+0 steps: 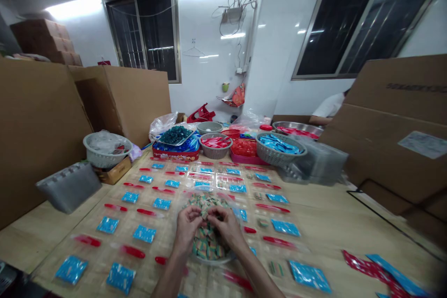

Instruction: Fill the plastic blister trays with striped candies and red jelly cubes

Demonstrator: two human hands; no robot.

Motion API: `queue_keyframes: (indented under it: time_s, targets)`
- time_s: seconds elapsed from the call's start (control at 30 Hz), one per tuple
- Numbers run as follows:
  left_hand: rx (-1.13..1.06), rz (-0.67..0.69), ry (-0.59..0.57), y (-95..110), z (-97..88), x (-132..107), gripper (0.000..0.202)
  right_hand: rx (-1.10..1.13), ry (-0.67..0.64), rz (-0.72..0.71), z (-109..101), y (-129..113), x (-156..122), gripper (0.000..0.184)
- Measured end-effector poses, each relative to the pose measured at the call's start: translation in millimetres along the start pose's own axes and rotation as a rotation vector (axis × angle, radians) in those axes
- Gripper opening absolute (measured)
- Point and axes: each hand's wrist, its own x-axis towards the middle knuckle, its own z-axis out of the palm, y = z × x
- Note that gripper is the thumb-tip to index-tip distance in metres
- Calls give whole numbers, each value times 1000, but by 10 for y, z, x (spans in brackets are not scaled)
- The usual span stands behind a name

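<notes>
My left hand (pixel 189 224) and my right hand (pixel 225 226) meet over a round bowl (pixel 228 257) in the middle of the table. The bowl is heaped with small striped pieces (pixel 209 244) in green and tan. Both hands are pinched, thumb against fingers, and their tips come together at a small striped piece (pixel 204 214). Around the bowl lie rows of clear plastic trays (pixel 216 181), holding red plastic sticks (pixel 279 242) and blue packets (pixel 285 227). In the right-hand column, some trays also hold striped pieces (pixel 275 268). My forearms hide some trays nearest me.
Baskets of blue packets (pixel 279 144) and red packets (pixel 215 142) stand at the back. Stacked clear trays (pixel 70 186) sit left, more (pixel 323 160) right. Cardboard boxes (pixel 132 98) flank the table. Red and blue strips (pixel 380 272) lie front right. Another person's sleeve (pixel 328 107) shows behind.
</notes>
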Motion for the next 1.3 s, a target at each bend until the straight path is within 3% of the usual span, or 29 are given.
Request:
queue_keyframes:
  time_s: [0.1, 0.23, 0.33, 0.47, 0.57, 0.7, 0.93, 1.1, 1.3]
  targets:
    - [18, 4, -42, -39, -5, 22, 25, -45, 24, -5, -4, -38, -2, 10]
    - [105, 73, -8, 32, -55, 58, 18, -74, -8, -40, 8, -101, 10, 27]
    - [316, 154, -19, 202, -155, 80, 18, -115, -107, -91, 41, -163, 28, 24]
    - [598, 194, -134, 326, -308, 94, 21, -172, -183, -99, 119, -212, 28, 17]
    - [733, 181, -143, 257, -363, 97, 20, -224, -194, -97, 163, -190, 10, 17]
    - [733, 166, -142, 138, -332, 102, 16, -251, -145, -137, 152, -137, 2, 21]
    - [991, 247, -145, 125, -245, 77, 20, -338, -163, -130, 136, -163, -26, 28]
    - [1006, 256, -158, 104, -274, 78, 20, -402, -92, -124, 174, -161, -27, 6]
    - [960, 263, -169, 76, -294, 87, 20, -350, -124, -107, 204, -131, -9, 8]
